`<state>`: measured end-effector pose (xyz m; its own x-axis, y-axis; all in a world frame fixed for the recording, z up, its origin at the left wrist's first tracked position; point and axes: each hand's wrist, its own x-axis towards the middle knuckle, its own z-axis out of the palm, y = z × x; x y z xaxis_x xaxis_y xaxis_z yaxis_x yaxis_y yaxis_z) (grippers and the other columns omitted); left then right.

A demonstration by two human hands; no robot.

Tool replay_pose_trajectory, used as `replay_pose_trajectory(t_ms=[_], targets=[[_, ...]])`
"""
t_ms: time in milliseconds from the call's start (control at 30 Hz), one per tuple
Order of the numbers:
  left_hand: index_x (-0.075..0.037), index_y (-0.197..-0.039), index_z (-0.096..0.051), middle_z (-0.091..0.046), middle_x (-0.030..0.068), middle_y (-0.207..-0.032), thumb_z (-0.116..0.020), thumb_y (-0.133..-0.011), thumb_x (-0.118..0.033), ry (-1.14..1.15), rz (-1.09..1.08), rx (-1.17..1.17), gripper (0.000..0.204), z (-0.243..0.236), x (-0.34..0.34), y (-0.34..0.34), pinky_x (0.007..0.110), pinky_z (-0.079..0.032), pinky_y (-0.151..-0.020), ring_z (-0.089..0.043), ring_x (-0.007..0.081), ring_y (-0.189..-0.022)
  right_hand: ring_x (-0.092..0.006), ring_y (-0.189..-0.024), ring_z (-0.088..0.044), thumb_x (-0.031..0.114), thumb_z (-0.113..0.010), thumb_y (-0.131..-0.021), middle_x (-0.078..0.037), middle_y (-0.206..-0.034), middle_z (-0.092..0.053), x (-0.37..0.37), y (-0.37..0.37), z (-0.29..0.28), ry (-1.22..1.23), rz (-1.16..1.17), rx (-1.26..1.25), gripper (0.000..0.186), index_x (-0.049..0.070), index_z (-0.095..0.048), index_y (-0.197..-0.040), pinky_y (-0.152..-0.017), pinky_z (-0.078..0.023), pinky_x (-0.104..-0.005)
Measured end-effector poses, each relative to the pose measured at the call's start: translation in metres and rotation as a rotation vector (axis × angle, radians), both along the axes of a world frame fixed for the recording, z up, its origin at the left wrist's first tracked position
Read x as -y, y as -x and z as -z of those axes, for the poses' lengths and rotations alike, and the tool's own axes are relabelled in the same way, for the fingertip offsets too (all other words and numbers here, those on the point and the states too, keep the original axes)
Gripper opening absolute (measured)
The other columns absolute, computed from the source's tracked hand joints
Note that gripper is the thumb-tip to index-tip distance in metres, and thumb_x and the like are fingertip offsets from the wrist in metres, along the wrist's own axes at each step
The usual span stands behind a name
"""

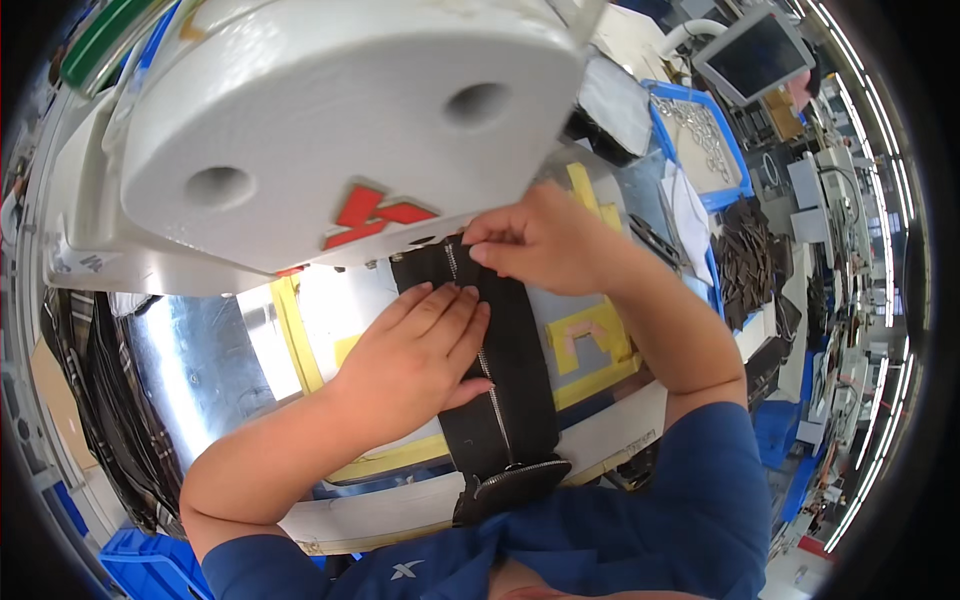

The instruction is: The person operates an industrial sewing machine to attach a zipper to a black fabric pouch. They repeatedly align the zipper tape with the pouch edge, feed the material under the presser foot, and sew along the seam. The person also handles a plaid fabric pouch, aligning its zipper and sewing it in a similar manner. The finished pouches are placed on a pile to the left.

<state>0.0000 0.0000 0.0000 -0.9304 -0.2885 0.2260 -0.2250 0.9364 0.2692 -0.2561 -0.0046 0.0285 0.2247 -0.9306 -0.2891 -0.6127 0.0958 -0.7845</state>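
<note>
Across the upper left and centre of the frame, we see a pale machine head [340, 120] overhanging the shiny desk [190, 360]. The space right under it is hidden, so we cannot tell how much clearance there is; should anything move there, a nip to a fingertip seems the gravest risk.

The black strip [525, 390] runs from the head's lower edge at upper centre down to the bottom centre. Its bulky folded end [515, 482] lies at the near edge of the desk, and we judge that its weight could drag the strip askew if the pressure above slackened.

At left of centre, the left hand [412, 350] lies palm down, fingers extended and grasping nothing, pressing on the strip; pressing unevenly could ruck the cloth. Right of upper centre, the right hand [545, 240] has thumb and forefinger pinched on the strip's top edge, where too hard a tug could pull that corner out of line.

Down the strip's middle we follow the thin metal zip [499, 415], partly under the left hand; any skew would likely leave it wavy.
</note>
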Motion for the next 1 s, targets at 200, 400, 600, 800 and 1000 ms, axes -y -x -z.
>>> replay_pose_trajectory(t_ms=[200,400,600,800,1000], targets=[[0.004,-0.136,-0.067,-0.067,0.0189,-0.137,-0.077,-0.088,-0.047,-0.002,0.023,-0.034,0.07,0.003,0.004,-0.005,0.046,-0.05,-0.113,-0.064,0.0326,-0.127,-0.0274,-0.086,-0.077,0.015,-0.078,-0.091,-0.014,-0.118,-0.077,-0.002,-0.018,0.004,0.118,0.022,-0.104,0.02,0.004,-0.078,-0.108,-0.073,-0.06,-0.0377],[0.004,-0.132,-0.068,-0.068,0.019,-0.133,-0.078,-0.086,-0.046,-0.019,0.027,-0.064,0.068,0.005,0.005,-0.004,0.045,-0.052,-0.111,-0.064,0.0328,-0.123,-0.0292,-0.104,-0.076,0.018,-0.08,-0.09,-0.01,-0.127,-0.076,-0.017,-0.013,0.017,0.433,-0.184,-0.186,0.024,0.005,-0.079,-0.11,-0.088,-0.062,-0.0399],[0.004,-0.131,-0.069,-0.068,0.0189,-0.133,-0.078,-0.086,-0.044,-0.032,0.022,-0.08,0.066,0.006,0.004,-0.004,0.045,-0.052,-0.112,-0.064,0.0321,-0.124,-0.0281,-0.109,-0.075,0.017,-0.079,-0.091,-0.009,-0.13,-0.075,-0.016,-0.013,0.023,0.567,-0.242,-0.23,0.024,0.004,-0.079,-0.112,-0.093,-0.062,-0.0394],[0.003,-0.13,-0.069,-0.068,0.0184,-0.134,-0.078,-0.087,-0.044,-0.036,0.009,-0.079,0.065,0.006,0.003,-0.005,0.045,-0.051,-0.113,-0.064,0.0318,-0.125,-0.0264,-0.107,-0.075,0.016,-0.078,-0.091,-0.008,-0.129,-0.076,-0.012,-0.013,0.025,0.642,-0.295,-0.273,0.024,0.005,-0.079,-0.112,-0.092,-0.062,-0.0383],[0.003,-0.131,-0.069,-0.068,0.0182,-0.135,-0.078,-0.087,-0.044,-0.047,0.004,-0.088,0.064,0.008,0.002,-0.006,0.044,-0.05,-0.113,-0.064,0.0317,-0.127,-0.0253,-0.096,-0.076,0.016,-0.08,-0.089,-0.007,-0.119,-0.078,-0.011,-0.015,0.02,0.691,-0.313,-0.319,0.024,0.006,-0.079,-0.111,-0.083,-0.063,-0.0368]])
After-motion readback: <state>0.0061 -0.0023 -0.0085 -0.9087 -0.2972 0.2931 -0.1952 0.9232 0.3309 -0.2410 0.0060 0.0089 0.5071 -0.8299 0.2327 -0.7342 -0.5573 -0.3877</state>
